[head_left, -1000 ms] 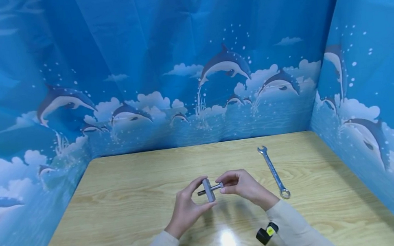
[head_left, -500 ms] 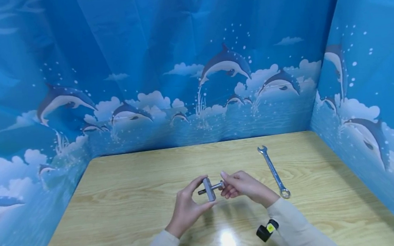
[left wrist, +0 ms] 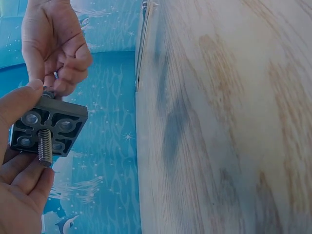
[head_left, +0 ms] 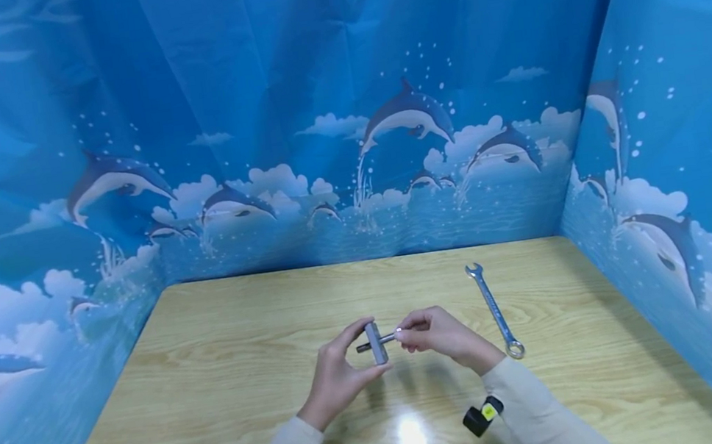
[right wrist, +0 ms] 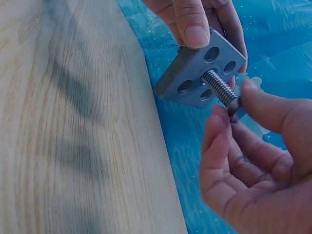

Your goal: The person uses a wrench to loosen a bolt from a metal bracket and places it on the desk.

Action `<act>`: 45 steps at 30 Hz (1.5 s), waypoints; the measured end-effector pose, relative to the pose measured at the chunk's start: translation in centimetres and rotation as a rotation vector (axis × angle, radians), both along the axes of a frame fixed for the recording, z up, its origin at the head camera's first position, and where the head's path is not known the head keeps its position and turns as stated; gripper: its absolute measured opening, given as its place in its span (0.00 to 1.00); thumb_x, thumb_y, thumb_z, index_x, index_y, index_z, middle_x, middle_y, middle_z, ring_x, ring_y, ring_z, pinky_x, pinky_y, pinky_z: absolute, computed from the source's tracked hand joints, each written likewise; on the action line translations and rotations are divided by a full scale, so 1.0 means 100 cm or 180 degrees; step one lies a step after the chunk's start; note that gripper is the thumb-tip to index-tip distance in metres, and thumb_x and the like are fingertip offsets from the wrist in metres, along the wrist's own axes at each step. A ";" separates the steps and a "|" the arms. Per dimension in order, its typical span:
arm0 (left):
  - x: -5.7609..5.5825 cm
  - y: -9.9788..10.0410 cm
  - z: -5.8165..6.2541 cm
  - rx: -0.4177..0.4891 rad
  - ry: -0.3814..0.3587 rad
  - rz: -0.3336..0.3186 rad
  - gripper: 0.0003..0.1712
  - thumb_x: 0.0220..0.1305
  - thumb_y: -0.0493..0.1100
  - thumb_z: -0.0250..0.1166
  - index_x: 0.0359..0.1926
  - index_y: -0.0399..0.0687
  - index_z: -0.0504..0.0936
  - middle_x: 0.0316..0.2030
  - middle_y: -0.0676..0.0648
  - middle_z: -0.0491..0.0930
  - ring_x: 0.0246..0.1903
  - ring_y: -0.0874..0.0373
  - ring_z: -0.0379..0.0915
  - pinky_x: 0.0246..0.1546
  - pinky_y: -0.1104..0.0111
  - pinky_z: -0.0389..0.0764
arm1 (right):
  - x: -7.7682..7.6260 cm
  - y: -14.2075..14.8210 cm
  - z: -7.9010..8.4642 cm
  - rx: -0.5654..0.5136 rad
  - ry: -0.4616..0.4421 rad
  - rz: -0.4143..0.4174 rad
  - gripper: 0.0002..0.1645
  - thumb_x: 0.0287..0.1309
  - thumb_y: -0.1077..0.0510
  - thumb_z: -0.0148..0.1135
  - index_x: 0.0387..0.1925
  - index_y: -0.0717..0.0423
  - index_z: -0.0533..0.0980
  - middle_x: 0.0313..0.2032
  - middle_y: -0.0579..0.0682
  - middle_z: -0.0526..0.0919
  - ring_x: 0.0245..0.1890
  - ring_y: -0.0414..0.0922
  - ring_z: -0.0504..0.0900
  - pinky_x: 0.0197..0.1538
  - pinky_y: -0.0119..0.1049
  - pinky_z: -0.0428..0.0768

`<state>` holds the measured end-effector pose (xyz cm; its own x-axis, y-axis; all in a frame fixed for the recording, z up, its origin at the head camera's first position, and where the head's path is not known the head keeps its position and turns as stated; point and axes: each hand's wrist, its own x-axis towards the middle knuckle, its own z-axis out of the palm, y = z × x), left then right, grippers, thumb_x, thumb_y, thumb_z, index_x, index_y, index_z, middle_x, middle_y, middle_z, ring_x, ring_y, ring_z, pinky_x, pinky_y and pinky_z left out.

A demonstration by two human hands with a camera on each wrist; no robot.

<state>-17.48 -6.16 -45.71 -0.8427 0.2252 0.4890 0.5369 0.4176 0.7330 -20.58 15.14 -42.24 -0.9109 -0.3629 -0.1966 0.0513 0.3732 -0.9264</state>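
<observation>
Closest, at the bottom edge of the head view, two pale sleeves come in, each with a small black device at the wrist. Beyond them, just below the centre of the frame, the left hand is clamped on a grey square plate, thumb on one edge and fingers on the opposite one. To its right the right hand pinches the head end of a metal bolt, thumb against fingers. Plate and bolt are held up above the bench.

The bolt already passes through the plate's middle: in the left wrist view its threaded tip sticks out well past the ribbed face, and in the right wrist view a length of thread lies bare between plate and head. So the work looks partway along, with the head not yet seated. What remains is probably more turning by hand, though I cannot tell whether inward or outward.

Farther off, right of centre, a combination wrench lies on the bench, untouched, its open end toward the far edge. The bench top is light wood grain, with a bright glare patch near the bottom. Behind it and along both sides hangs a blue backdrop printed with leaping dolphins, clouds and water.
</observation>
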 end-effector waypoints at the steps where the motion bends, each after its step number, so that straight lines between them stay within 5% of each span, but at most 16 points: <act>1: 0.000 0.000 0.000 0.0002 -0.0005 -0.0003 0.43 0.38 0.40 0.81 0.60 0.51 0.75 0.56 0.48 0.79 0.57 0.55 0.75 0.59 0.62 0.76 | 0.000 0.000 -0.001 -0.0028 0.0034 -0.0017 0.18 0.60 0.53 0.65 0.46 0.62 0.79 0.34 0.51 0.83 0.35 0.44 0.81 0.47 0.45 0.83; 9: 0.000 -0.001 -0.002 0.0079 -0.0055 -0.0052 0.43 0.39 0.39 0.80 0.61 0.47 0.74 0.56 0.47 0.78 0.57 0.53 0.75 0.59 0.62 0.75 | 0.001 0.000 -0.003 -0.0153 0.0300 -0.0085 0.17 0.55 0.64 0.67 0.48 0.59 0.80 0.39 0.51 0.83 0.39 0.44 0.81 0.45 0.37 0.84; 22: -0.002 0.000 -0.005 0.0132 -0.0040 -0.0032 0.42 0.39 0.40 0.80 0.60 0.43 0.74 0.55 0.46 0.79 0.54 0.54 0.76 0.57 0.64 0.77 | 0.001 0.000 -0.005 -0.0108 0.0453 -0.0060 0.16 0.56 0.62 0.67 0.48 0.55 0.80 0.40 0.50 0.83 0.40 0.45 0.81 0.45 0.36 0.84; 29: -0.002 0.000 -0.004 0.0156 0.0013 0.0005 0.42 0.38 0.39 0.80 0.59 0.45 0.75 0.55 0.46 0.79 0.54 0.53 0.77 0.57 0.63 0.78 | 0.000 0.003 -0.005 -0.0214 0.0225 0.0257 0.28 0.65 0.47 0.58 0.57 0.64 0.73 0.47 0.57 0.82 0.47 0.49 0.82 0.54 0.40 0.82; 36: -0.002 0.001 -0.004 0.0124 0.0113 0.0020 0.42 0.38 0.39 0.80 0.59 0.44 0.75 0.55 0.46 0.79 0.55 0.53 0.76 0.57 0.65 0.78 | -0.002 0.002 -0.004 -0.0298 -0.0242 0.0212 0.40 0.70 0.37 0.42 0.45 0.74 0.76 0.34 0.57 0.84 0.36 0.50 0.84 0.49 0.47 0.84; 45: -0.002 0.002 -0.004 0.0104 0.0137 -0.0081 0.43 0.37 0.37 0.80 0.59 0.43 0.74 0.56 0.46 0.78 0.56 0.53 0.75 0.58 0.65 0.76 | -0.001 0.000 0.000 -0.0104 -0.0348 0.0089 0.38 0.66 0.36 0.50 0.37 0.71 0.78 0.25 0.50 0.82 0.24 0.40 0.80 0.36 0.39 0.86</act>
